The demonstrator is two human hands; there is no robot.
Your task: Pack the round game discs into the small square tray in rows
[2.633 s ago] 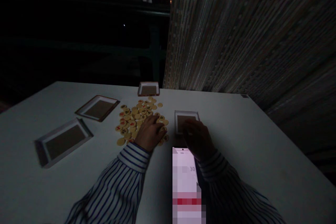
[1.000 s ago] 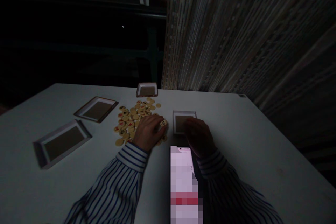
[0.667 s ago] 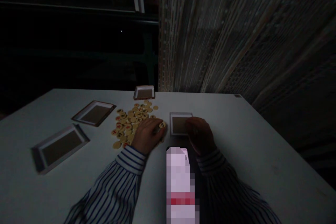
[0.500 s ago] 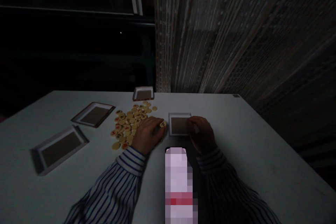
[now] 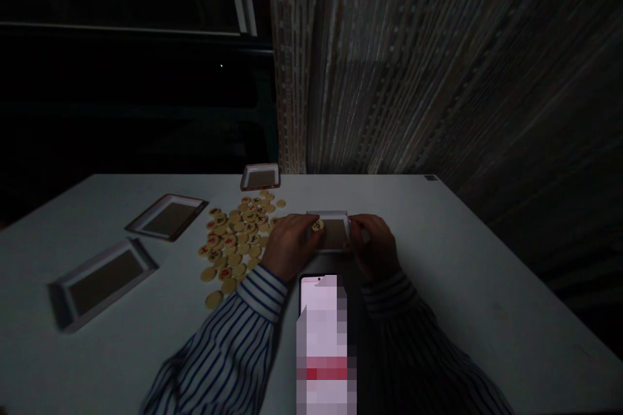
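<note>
Between thumb and fingers of my left hand [image 5: 288, 246] is a round Chinese chess piece [image 5: 318, 225] with a dark character. It is held over the left side of a shallow open box [image 5: 325, 213] with a brown bottom. My right hand [image 5: 378, 248] has its fingers bent around the right edge of that box; the grip is partly in shadow. Left of my left hand lies a loose heap of chess pieces [image 5: 238, 230], some face up with red or dark characters, others blank side up. My left sleeve and hand hide part of the heap.
A lit phone [image 5: 321, 324], partly pixelated, lies between my forearms. Three more shallow trays stand on the white table [image 5: 438, 259]: a near left tray [image 5: 102, 279], a middle left tray [image 5: 168, 216] and a far tray [image 5: 261, 176]. A string curtain [image 5: 389, 65] hangs behind.
My left hand has carried the chess piece right, from beside the box to over its left side. My right hand stays at the box's right edge. The view has shifted slightly.
</note>
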